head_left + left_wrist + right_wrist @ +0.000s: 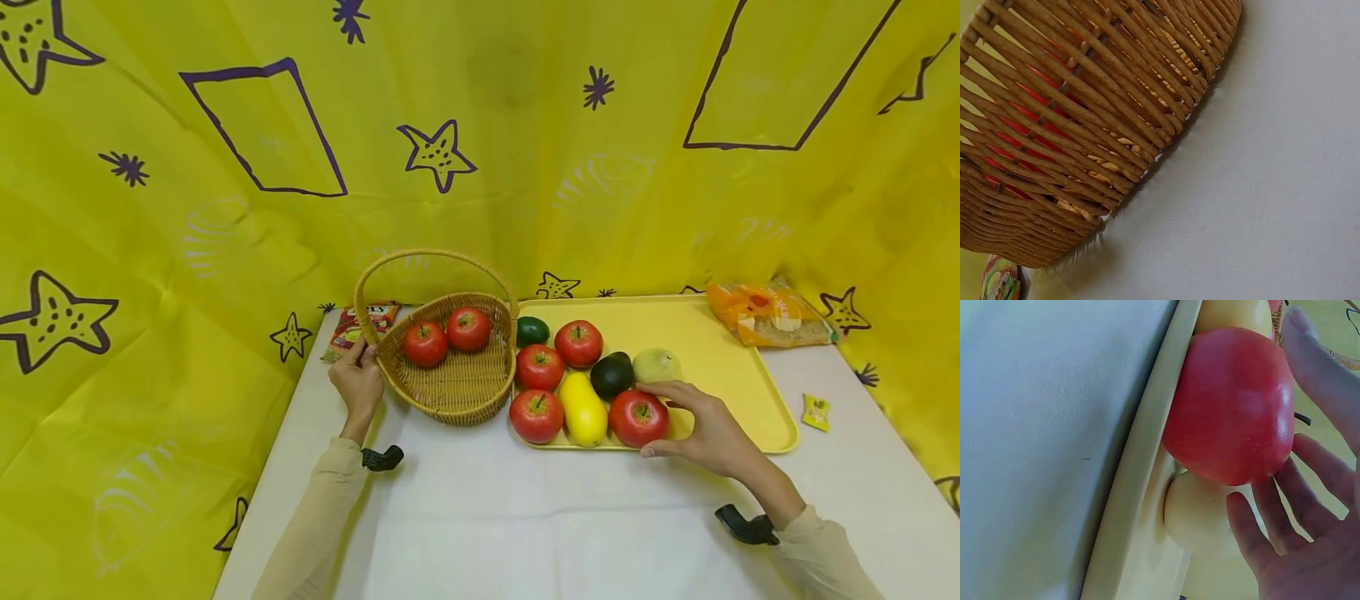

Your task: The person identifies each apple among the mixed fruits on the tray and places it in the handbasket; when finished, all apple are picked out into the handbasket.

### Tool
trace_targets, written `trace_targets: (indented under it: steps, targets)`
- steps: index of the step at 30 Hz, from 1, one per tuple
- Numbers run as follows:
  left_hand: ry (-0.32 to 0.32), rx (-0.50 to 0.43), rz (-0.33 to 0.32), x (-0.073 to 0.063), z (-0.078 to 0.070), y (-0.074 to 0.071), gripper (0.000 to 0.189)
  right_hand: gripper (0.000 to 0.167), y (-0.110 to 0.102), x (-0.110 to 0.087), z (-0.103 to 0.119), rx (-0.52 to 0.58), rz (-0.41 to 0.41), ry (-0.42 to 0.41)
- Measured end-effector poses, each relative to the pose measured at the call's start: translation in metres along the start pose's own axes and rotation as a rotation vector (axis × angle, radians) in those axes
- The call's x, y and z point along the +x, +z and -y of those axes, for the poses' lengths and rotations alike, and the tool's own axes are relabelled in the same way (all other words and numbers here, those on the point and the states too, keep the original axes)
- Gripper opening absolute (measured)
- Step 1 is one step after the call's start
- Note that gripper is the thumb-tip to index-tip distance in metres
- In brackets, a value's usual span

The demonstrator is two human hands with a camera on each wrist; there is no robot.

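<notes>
My left hand [358, 382] grips the left rim of a wicker basket [457, 400], its fingers partly hidden. Inside lie two red apples [425, 344]; red shows through the basket's weave [1104, 94] in the left wrist view. Over another red apple [639, 418], at the front of the yellow tray [720, 375], my right hand [705, 429] is spread, thumb apart from the fingers. In the right wrist view, the fingers reach the side of this apple [1232, 406], while the thumb stands off it. A pale round fruit [1200, 512] is beside it.
The tray also carries several red apples [538, 415], a yellow oblong fruit [583, 410], a dark green avocado [612, 375], a smaller green fruit [532, 331] and a pale fruit [657, 365]. Snack bags [768, 314] lie at both back corners. A small yellow packet [816, 412] lies right.
</notes>
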State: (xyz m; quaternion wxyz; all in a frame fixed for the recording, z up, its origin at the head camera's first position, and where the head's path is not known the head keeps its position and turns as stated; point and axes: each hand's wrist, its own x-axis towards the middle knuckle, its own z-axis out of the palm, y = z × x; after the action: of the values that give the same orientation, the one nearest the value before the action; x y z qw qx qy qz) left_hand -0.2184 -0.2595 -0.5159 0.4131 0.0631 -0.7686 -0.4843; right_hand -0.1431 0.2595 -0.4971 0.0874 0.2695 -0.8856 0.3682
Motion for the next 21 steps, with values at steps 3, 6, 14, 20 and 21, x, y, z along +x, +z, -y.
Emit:
trace_targets:
  steps: [3, 6, 14, 20, 21]
  targets:
    - [0.004, 0.008, -0.002, 0.0007, 0.0001, 0.0002, 0.021, 0.088, 0.0010, 0.0021, -0.0007, -0.044, -0.007, 0.003]
    - [0.009, 0.005, -0.002, 0.0011, 0.0011, 0.0000, 0.020, 0.088, 0.0034, 0.0035, -0.0009, -0.079, -0.009, 0.014]
    - [0.009, 0.011, -0.004, 0.0006, 0.0050, 0.0001, 0.019, 0.088, 0.0069, 0.0052, 0.0018, -0.117, 0.030, 0.063]
    - [0.004, 0.002, 0.001, 0.0008, 0.0047, -0.0003, 0.018, 0.086, 0.0066, 0.0081, 0.0009, -0.077, 0.056, 0.072]
    - [0.003, 0.002, 0.000, 0.0010, 0.0047, -0.0002, 0.019, 0.085, 0.0062, 0.0091, 0.0010, -0.074, 0.054, 0.074]
